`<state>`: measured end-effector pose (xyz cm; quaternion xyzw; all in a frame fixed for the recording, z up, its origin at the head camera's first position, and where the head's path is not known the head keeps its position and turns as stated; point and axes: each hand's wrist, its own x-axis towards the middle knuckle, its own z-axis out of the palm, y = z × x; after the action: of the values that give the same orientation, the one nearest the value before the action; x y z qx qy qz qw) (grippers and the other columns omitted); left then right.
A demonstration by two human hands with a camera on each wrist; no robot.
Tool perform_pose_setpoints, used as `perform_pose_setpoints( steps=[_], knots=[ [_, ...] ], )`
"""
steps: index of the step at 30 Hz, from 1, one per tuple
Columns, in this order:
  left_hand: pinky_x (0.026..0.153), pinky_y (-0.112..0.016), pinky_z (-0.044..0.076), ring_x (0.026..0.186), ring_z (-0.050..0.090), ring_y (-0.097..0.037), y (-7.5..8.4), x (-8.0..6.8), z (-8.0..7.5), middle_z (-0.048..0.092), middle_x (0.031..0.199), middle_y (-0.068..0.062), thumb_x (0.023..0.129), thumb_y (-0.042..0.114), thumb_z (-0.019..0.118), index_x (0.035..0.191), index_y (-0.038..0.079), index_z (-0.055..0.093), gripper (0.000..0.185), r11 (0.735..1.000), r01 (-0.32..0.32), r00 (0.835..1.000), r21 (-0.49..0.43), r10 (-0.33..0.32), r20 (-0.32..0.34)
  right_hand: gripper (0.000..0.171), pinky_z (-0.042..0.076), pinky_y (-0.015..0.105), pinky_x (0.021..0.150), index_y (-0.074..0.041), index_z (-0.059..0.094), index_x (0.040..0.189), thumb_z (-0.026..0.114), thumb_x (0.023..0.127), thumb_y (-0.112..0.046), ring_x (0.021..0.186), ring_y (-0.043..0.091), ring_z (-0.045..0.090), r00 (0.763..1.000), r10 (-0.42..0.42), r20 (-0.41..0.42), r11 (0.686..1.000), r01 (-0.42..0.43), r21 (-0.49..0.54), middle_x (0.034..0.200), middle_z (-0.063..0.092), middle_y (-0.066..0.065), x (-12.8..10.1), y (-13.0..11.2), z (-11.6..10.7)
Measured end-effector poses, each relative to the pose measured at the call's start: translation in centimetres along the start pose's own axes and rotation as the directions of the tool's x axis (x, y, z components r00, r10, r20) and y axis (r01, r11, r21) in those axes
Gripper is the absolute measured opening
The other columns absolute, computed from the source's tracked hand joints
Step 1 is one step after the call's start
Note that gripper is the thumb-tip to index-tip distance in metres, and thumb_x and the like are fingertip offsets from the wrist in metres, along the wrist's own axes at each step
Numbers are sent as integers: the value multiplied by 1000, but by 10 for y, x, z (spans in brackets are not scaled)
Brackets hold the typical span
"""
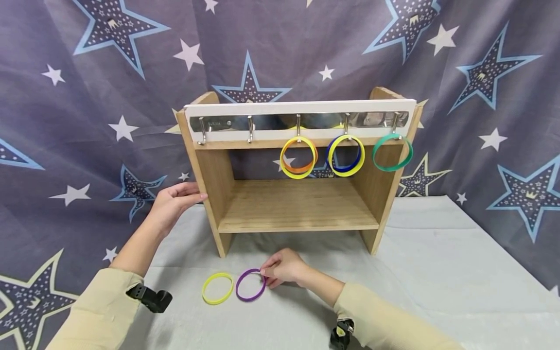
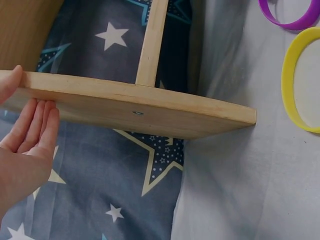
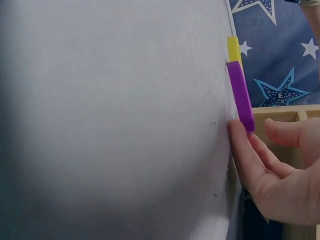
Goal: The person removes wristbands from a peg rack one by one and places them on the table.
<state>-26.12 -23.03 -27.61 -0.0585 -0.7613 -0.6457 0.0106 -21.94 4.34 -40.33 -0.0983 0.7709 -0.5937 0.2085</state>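
On the cloth lie a purple ring (image 1: 238, 290) and, left of it, a yellow ring (image 1: 204, 293). My right hand (image 1: 283, 268) is at the purple ring's right edge. In the right wrist view, its fingertips meet the end of the purple ring (image 3: 241, 95), while the thumb stands a little apart from it. My left hand (image 1: 174, 204) touches the left side panel of a wooden shelf (image 1: 302, 206). The left wrist view shows its thumb at the panel's front edge and its fingers (image 2: 44, 132) extended against the outer face.
A metal hook rail (image 1: 275, 121) runs along the shelf's top. Yellow and orange rings (image 1: 298, 176) hang on its middle hook, yellow and blue rings (image 1: 359, 163) on the one to the right, and a green ring (image 1: 410, 156) at the far right. The two leftmost hooks are bare.
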Motion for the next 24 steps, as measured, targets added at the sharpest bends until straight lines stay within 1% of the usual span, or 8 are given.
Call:
perform_pose_setpoints(
  steps=[3, 6, 13, 16, 20, 24],
  knots=[
    [83, -6, 49, 93, 63, 7, -1, 0, -1, 67, 93, 19, 86, 17, 72, 113, 11, 61, 29, 1000, -6, 1000, -18, 6, 4, 15, 62, 34, 63, 11, 69, 94, 68, 85, -1, 70, 29, 72, 1000, -13, -1, 999, 13, -30, 83, 71, 24, -1, -1, -2],
    [83, -6, 49, 92, 64, 6, -1, 0, -1, 68, 92, 19, 87, 15, 71, 112, 12, 61, 27, 999, -10, 1000, -30, 11, 9, 15, 62, 33, 63, 11, 69, 94, 68, 86, -2, 70, 29, 72, 1000, -23, 0, 999, 23, -47, 84, 72, 25, -2, -2, -3],
    [85, -6, 49, 94, 63, 5, 0, 0, -2, 68, 93, 19, 87, 16, 71, 121, 2, 55, 40, 999, -5, 1000, -32, 6, 18, 18, 62, 32, 63, 11, 69, 96, 69, 86, -4, 70, 28, 73, 999, -45, 1, 997, 45, -65, 86, 72, 26, -6, -4, -7],
    [85, -6, 49, 94, 63, 5, -1, 0, -2, 68, 93, 19, 87, 15, 71, 122, 2, 55, 40, 999, -6, 1000, -35, 7, 18, 20, 62, 31, 66, 9, 70, 97, 70, 86, -8, 73, 28, 73, 998, -67, 0, 993, 67, -93, 87, 73, 24, -9, -7, -10],
    [84, -6, 49, 93, 63, 7, -1, 0, -2, 67, 93, 20, 87, 16, 72, 117, 7, 58, 35, 1000, -4, 1000, -27, 4, 12, 22, 62, 33, 73, 6, 70, 100, 69, 87, -11, 80, 29, 73, 995, -103, -11, 988, 101, -118, 90, 73, 24, -14, -11, -18],
    [85, -6, 48, 94, 62, 7, 0, 0, -1, 67, 94, 20, 86, 18, 72, 117, 8, 58, 36, 1000, -3, 1000, -7, 3, 8, 23, 61, 35, 79, 6, 69, 103, 68, 88, -12, 88, 32, 72, 992, -128, -21, 985, 124, -119, 94, 72, 25, -18, -17, -26]
  ],
)
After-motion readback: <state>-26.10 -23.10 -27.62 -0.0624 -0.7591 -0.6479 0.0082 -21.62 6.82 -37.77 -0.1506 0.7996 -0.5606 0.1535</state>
